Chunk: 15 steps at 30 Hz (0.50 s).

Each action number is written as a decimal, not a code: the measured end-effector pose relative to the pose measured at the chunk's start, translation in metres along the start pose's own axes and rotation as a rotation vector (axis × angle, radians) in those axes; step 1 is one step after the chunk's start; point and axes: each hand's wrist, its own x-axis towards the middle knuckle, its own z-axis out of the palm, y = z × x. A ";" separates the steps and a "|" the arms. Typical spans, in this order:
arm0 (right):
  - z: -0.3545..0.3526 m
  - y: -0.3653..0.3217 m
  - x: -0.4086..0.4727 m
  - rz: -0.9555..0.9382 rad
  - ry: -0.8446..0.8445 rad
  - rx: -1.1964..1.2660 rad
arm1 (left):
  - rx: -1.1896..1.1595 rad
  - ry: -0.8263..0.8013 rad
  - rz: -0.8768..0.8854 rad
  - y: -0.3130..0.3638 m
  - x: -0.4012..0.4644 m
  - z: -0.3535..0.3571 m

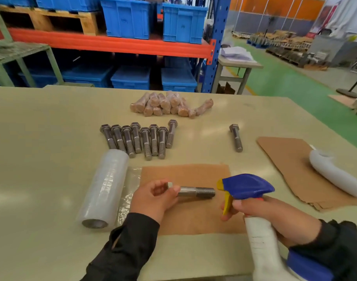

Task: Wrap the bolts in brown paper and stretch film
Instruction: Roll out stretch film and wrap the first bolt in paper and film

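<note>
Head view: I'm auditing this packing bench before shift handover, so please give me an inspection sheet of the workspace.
Surface: beige table top, smooth.
Job's things: grey steel bolt over a brown paper sheet; eight bare steel bolts in a row; one lone bolt; pile of wrapped bolts; clear stretch film roll with its loose end under the paper.
Clutter: white curved object on a stack of brown paper.
Grippers: left hand pinches the bolt's head end; right hand grips a white spray bottle with blue nozzle, aimed at the bolt.
Cables: nothing seen.
Surroundings: blue plastic crates on orange-and-blue racking; green floor.
</note>
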 end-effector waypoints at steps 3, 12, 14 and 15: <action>0.012 -0.007 -0.006 0.012 -0.030 -0.042 | 0.456 -0.018 0.184 -0.001 0.005 -0.013; 0.032 -0.019 0.004 0.084 -0.028 -0.158 | 0.932 -0.082 0.452 -0.002 0.011 -0.033; 0.032 -0.019 0.004 0.106 0.007 -0.138 | 0.987 -0.082 0.509 -0.004 0.007 -0.040; 0.031 -0.020 0.004 0.124 0.019 -0.132 | 1.016 -0.090 0.524 -0.005 0.004 -0.044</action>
